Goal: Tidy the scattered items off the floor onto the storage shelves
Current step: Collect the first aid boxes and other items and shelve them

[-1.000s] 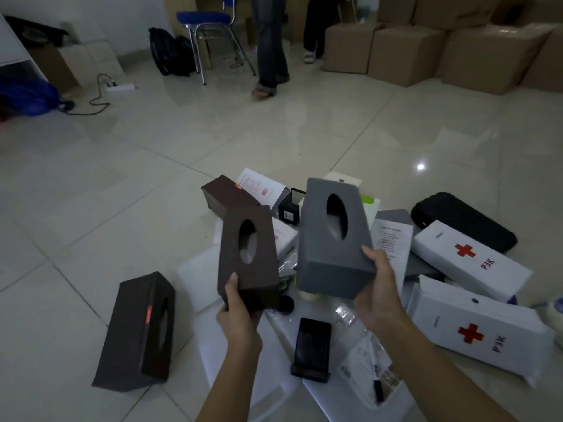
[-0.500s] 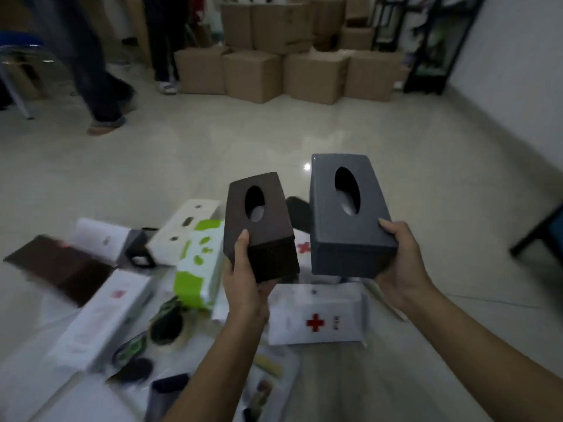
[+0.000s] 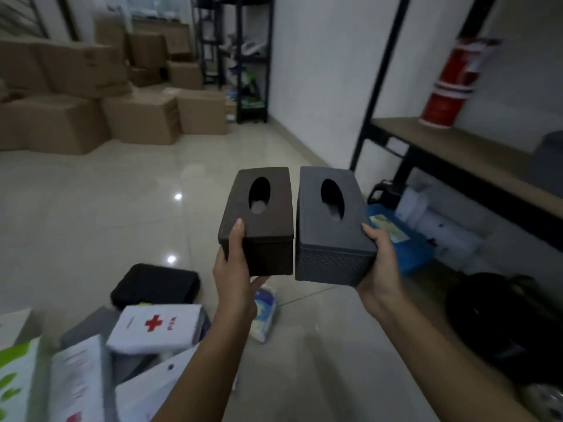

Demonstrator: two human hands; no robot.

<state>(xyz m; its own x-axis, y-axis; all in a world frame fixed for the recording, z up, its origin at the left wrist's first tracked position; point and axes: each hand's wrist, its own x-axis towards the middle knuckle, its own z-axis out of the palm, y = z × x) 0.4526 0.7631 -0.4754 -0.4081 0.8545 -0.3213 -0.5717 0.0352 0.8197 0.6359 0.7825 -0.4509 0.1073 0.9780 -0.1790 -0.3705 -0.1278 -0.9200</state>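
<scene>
Boxes, frame centre — my left hand (image 3: 234, 278) grips brown tissue box (image 3: 259, 220), right hand (image 3: 379, 266) grey tissue box (image 3: 332, 226); probably light, rigid — hold the near ends.

The pale glossy tiled floor (image 3: 100, 214) carries a heap of items at lower left: a black zip case (image 3: 155, 286), a white first-aid box (image 3: 158, 327) with a red cross, a green-and-white box (image 3: 15, 379), and blurred papers. Stacked cardboard boxes (image 3: 91, 95) stand on it further back. At right, the wooden shelf (image 3: 451, 150) on a black frame bears a red cylinder (image 3: 454, 83). Beneath it, on the floor, lie a blue case (image 3: 399, 236) and white rolls (image 3: 441, 229).
</scene>
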